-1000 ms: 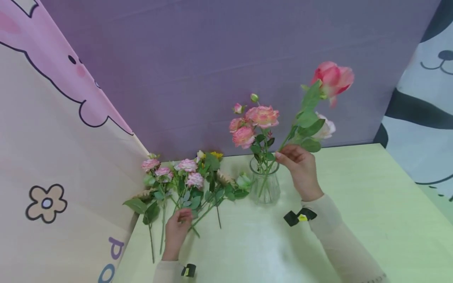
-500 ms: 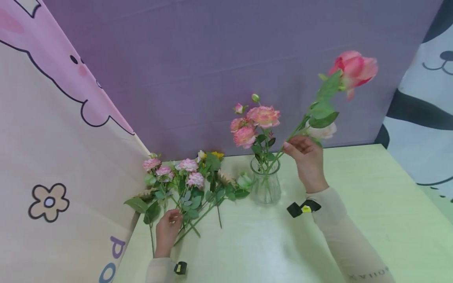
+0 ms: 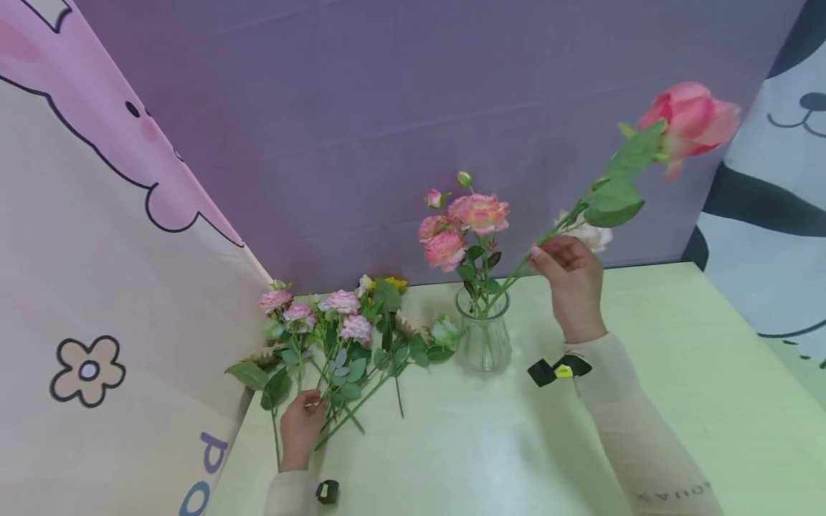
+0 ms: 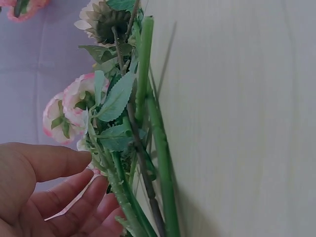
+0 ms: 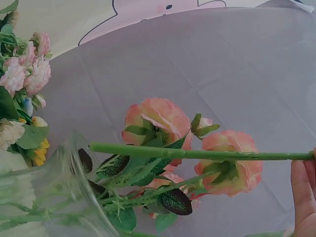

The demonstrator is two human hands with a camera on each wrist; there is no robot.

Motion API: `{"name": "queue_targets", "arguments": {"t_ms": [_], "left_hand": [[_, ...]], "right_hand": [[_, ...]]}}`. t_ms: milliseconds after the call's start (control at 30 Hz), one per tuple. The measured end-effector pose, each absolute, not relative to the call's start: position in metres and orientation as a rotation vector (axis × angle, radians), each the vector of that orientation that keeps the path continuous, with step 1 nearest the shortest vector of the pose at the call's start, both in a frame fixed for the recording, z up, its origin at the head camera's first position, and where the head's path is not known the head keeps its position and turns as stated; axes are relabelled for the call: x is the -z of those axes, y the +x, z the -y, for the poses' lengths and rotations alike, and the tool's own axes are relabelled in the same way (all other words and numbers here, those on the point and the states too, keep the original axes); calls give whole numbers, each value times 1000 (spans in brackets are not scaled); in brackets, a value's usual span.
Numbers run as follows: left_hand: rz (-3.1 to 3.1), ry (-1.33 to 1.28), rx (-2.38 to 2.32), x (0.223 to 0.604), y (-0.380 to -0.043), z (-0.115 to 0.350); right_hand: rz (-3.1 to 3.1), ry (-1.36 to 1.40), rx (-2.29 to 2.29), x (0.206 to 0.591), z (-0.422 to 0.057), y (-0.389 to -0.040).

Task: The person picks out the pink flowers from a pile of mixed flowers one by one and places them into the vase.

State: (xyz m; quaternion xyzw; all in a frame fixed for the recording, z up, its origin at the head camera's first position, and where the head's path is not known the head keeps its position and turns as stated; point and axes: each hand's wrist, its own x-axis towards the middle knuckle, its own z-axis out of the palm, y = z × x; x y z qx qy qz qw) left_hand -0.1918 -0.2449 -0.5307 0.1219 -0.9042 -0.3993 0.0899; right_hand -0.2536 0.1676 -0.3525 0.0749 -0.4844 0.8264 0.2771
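My right hand [image 3: 571, 287] pinches the green stem of a large pink rose [image 3: 693, 122], which leans up to the right. The stem's lower part runs to the mouth of a clear ribbed glass vase [image 3: 484, 347]; in the right wrist view the cut stem end [image 5: 96, 147] overlaps the rim. Pink-orange ranunculus-like flowers [image 3: 477, 213] stand in the vase. A white rose [image 3: 590, 235] shows behind my right hand. My left hand [image 3: 302, 428] is low at the stems of the flower pile, its thumb and loosely bent fingers apart beside a light green stem [image 4: 116, 185].
The pile of artificial flowers [image 3: 355, 327] lies on the table's left, with pink, cream and yellow heads toward the back and bare stems toward the front. A purple cloth [image 3: 387, 143] hangs behind the pale table [image 3: 684, 373], and a printed cloth [image 3: 148, 301] on the left.
My right hand has moved right and slightly up, tipping the pink rose further out to the right. My left hand has shifted left along the front of the flower pile.
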Motion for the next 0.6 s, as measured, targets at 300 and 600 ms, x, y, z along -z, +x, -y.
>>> {"name": "queue_targets", "arguments": {"t_ms": [300,600], "left_hand": [[2704,345,1125,539,-196,248],[2734,370,1135,544,-199,250]], "right_hand": [[1294,173,-2200,361,-171,-261],[1318,156,-2204,373,-170,-266]]}}
